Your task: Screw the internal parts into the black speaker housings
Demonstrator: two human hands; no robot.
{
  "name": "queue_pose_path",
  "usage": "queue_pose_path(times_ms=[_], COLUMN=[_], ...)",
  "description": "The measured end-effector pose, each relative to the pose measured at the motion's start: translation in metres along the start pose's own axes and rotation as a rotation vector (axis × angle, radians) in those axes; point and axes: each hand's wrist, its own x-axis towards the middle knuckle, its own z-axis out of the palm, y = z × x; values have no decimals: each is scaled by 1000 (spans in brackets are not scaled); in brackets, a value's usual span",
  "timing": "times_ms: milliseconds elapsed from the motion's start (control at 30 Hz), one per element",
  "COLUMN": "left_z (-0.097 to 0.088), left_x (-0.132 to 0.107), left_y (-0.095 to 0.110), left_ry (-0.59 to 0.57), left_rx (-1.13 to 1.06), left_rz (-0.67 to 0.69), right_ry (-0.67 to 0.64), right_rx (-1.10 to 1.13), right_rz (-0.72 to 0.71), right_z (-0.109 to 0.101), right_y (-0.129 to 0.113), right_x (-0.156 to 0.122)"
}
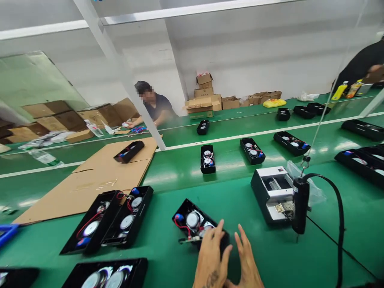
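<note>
An open black speaker case [192, 221] with two round drivers and red wires lies on the green bench in front of me. My left hand [211, 260] rests on its near right end, fingers stretched out. Just right of the case, my right hand [247, 264] hovers with its fingers spread and nothing in it.
Two more open speaker cases [111, 222] lie at the left, another [108, 274] at the bottom edge. A hanging electric screwdriver [300, 210] and a grey box [271, 192] are at the right. Cardboard sheets [90, 184] lie left. Several cases ride the belt [228, 132]. People work beyond.
</note>
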Motion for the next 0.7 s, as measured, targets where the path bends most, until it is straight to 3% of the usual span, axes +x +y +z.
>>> queue_pose_path(times_ms=[100, 233, 333, 433, 533, 700], left_z=[-16, -59, -72, -62, -50, -51], left_x=[5, 5, 3, -1, -4, 4], left_y=[24, -6, -31, -43, -43, -35], left_ry=[118, 266, 212, 93, 92, 142], left_rx=[-196, -211, -184, -166, -176, -250], left_rz=[-39, -88, 4, 110, 143, 138], right_ry=[-32, -358, -586, -630, -501, -362], right_rx=[-35, 70, 97, 71, 72, 12], right_rz=[11, 5, -17, 13, -59, -343], right_z=[-14, -75, -127, -157, -158, -119], right_y=[-5, 7, 23, 27, 15, -14], right_x=[19, 67, 101, 112, 105, 94])
